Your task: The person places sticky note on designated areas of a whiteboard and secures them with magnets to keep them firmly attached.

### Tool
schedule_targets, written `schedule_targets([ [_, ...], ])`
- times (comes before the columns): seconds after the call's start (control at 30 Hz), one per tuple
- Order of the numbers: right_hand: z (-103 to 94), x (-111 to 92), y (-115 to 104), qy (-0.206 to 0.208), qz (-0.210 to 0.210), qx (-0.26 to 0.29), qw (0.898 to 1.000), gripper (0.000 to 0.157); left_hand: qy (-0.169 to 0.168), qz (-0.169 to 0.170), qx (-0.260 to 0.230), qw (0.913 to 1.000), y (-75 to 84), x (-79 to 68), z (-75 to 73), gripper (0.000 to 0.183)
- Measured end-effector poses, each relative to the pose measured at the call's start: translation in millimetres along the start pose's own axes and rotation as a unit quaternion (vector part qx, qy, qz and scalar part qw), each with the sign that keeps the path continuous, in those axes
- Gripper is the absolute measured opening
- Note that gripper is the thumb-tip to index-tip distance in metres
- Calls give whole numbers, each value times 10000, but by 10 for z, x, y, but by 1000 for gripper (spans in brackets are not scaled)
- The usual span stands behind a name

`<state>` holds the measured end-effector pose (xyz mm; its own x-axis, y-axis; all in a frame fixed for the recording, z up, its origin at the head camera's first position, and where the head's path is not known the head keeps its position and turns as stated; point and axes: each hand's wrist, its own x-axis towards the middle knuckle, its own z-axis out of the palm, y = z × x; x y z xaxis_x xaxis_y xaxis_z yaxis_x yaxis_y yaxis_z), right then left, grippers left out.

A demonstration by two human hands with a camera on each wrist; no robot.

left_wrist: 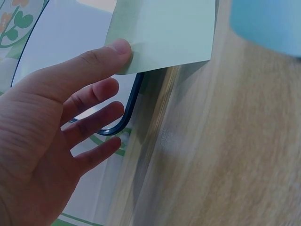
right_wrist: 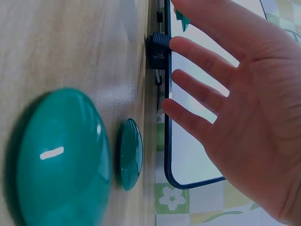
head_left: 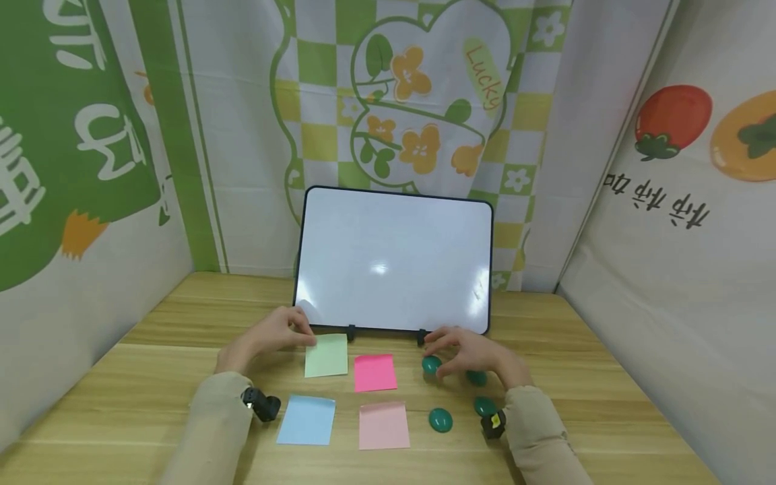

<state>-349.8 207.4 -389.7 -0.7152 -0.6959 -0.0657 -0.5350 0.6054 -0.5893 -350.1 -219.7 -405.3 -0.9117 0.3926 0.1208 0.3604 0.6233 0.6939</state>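
Note:
My left hand (head_left: 281,331) pinches the left edge of a pale green sticky note (head_left: 326,356) between thumb and forefinger. In the left wrist view the note (left_wrist: 164,35) is raised off the table at its near edge, and the other fingers are spread apart. My right hand (head_left: 467,350) holds a glossy green round magnet (head_left: 431,365) between thumb and forefinger. Only a sliver of that magnet (right_wrist: 183,20) shows in the right wrist view, where the remaining fingers are loosely extended. Other green magnets (head_left: 440,419) lie on the table beside and below this hand.
A whiteboard (head_left: 394,263) with a black frame stands on small black feet (head_left: 351,332) behind the hands. On the wooden table (head_left: 151,404) lie a hot pink note (head_left: 375,373), a light pink note (head_left: 384,426) and a blue note (head_left: 306,420). Printed curtains enclose the table.

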Motion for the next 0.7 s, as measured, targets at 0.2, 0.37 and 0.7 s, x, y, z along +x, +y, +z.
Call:
schedule_targets([
  [0.2, -11, -11, -22, 90, -116, -80, 9999, 39, -9, 52, 10, 10000, -7, 9, -2, 7],
  [0.37, -16, -10, -23, 202, -189, -243, 9993, 37, 28, 129, -38, 9999, -18, 17, 6, 5],
  [0.7, -33, 9, -22, 377, -321, -557, 9972, 35, 211, 205, -34, 9996, 0, 32, -1, 5],
])
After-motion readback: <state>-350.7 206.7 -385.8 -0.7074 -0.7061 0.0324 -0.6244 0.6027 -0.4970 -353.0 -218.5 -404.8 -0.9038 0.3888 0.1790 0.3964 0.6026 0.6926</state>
